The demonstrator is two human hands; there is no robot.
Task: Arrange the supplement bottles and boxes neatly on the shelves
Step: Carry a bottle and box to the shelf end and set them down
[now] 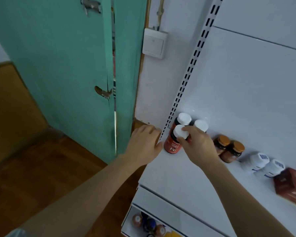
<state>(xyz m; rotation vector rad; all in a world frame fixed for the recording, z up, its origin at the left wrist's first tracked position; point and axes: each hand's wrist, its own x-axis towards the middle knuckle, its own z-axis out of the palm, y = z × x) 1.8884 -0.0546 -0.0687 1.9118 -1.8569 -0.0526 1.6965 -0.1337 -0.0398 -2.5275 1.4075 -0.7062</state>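
Note:
A red-labelled bottle marked "Fe" with a white cap stands at the left end of the white shelf. My right hand grips it by the cap from above. Two more white-capped bottles stand just behind it against the back panel. My left hand rests on the shelf's left edge beside the slotted upright, fingers curled, holding no bottle. Further right stand two brown bottles with orange caps, then two white bottles and a dark red box.
A teal door and wooden floor lie to the left of the shelving. A white wall switch sits above the shelf's left end. A lower shelf holds several more bottles. The slotted upright runs up beside the bottles.

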